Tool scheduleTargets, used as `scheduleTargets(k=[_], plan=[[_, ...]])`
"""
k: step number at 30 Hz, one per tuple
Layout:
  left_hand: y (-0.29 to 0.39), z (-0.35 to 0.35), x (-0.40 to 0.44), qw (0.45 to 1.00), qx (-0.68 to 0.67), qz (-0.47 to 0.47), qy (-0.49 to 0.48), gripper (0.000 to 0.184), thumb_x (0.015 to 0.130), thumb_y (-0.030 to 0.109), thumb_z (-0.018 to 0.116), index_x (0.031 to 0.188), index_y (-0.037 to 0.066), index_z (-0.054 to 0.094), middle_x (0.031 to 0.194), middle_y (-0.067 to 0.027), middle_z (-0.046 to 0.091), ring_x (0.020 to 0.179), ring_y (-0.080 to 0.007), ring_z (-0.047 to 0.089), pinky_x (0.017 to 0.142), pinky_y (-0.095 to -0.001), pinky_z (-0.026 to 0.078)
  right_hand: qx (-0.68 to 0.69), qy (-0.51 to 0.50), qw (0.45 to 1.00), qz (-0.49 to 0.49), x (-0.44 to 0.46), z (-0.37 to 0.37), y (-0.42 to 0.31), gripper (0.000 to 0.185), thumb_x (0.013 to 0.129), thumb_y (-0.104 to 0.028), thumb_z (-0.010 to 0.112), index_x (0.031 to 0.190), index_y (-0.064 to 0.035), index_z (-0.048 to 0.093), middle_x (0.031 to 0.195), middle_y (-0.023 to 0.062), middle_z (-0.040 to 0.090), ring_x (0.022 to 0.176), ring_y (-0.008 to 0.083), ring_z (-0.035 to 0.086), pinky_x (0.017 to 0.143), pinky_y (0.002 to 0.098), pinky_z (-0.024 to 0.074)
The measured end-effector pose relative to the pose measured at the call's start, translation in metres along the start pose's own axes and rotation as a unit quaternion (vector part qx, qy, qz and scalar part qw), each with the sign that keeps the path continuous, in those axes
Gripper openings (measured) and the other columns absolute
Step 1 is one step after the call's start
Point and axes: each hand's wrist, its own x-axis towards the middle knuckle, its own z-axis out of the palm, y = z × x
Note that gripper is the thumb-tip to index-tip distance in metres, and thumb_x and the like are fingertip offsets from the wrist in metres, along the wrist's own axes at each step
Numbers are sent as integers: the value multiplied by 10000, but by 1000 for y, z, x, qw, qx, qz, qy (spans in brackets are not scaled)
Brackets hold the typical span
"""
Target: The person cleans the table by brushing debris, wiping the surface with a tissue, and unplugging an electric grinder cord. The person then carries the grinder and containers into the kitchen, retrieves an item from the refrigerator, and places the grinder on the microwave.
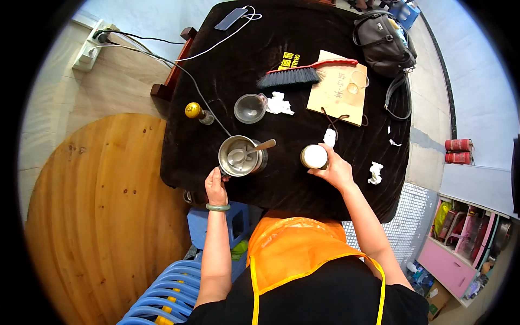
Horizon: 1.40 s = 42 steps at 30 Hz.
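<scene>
A metal pot (222, 153) stands on the dark-covered table, and a dark cord runs to it. My left hand (216, 188) is closed around its handle at the near side. A spoon (265, 145) rests in the pot, its bowl inside and its wooden-looking handle leaning over the rim to the right. My right hand (337, 169) wraps round a jar with a white top (314, 156), to the right of the pot. Whether that white is a lid or the contents, I cannot tell. Beyond the pot are a clear bowl (250, 109) and a small bottle with a yellow cap (193, 110).
A brush (290, 78) with a red handle lies across a paper bag (337, 92). Crumpled tissues (375, 173) are scattered about. A handbag (382, 43) and a phone (230, 19) are at the far side. A round wooden tabletop (103, 216) stands at the left.
</scene>
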Motion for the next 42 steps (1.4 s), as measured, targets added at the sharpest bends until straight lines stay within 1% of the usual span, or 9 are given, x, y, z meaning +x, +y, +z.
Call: scheduleTargets(k=[4,9,10,12,17,26,36,39,42], plan=[[0,2,-6,1000,-5,-16,-18,341,999,309,496,891,20,641,801,-9,622,695,-75,495,668,-232,401,18,19,1000,3,1,3,-1,869,642,-538,795,1364,-260,401,1076,123,654,989,308,648,777,415,533],[-1,-7,-9,997,58,-18,-44,375,1021,327,434,920,22,628,806,6,593,736,-78,498,707,-253,410,28,-1,999,19,0,0,-10,950,619,-505,816,1414,-256,360,1186,120,609,1018,321,633,794,421,532],[0,-8,-9,994,93,-23,-49,388,1021,340,428,918,18,620,809,4,590,755,-84,507,726,-254,417,40,-27,997,56,2,-6,-16,923,611,-405,845,1397,-219,397,1262,117,585,1127,298,590,902,395,501],[2,-11,-6,989,130,-14,-66,406,1023,356,419,899,16,603,818,-1,582,772,-94,504,739,-252,413,46,-34,997,58,4,-7,-16,902,614,-410,840,1382,-214,410,1267,119,582,1128,302,590,908,397,499],[3,-23,5,981,189,37,-7,541,1026,464,331,808,11,531,843,-53,553,829,-140,499,820,-290,400,32,3,999,29,3,3,-8,896,627,-492,812,1379,-252,387,1181,126,605,1005,339,635,800,438,532],[15,-21,35,986,156,32,56,191,974,190,555,832,62,560,770,-5,581,716,-88,556,713,-246,466,40,23,999,15,1,10,-4,892,635,-507,807,1371,-248,374,1119,136,618,959,353,643,765,447,534],[15,-36,-38,974,202,-6,105,200,976,174,541,875,20,619,799,-11,603,711,-91,572,683,-237,469,47,-9,999,14,4,4,-1,882,648,-502,799,1374,-253,364,1116,143,608,953,362,641,757,462,526],[25,-46,-25,969,215,-8,121,290,997,229,503,847,18,635,812,-18,624,710,-96,575,682,-236,473,44,4,999,-5,5,13,1,905,649,-494,801,1389,-252,340,1122,137,607,948,362,640,752,460,526],[52,-54,35,972,185,64,126,191,979,158,533,887,18,623,821,-21,623,709,-85,567,692,-237,475,36,-5,999,18,6,7,-7,907,650,-491,805,1390,-240,345,1145,129,604,990,348,629,766,449,526]])
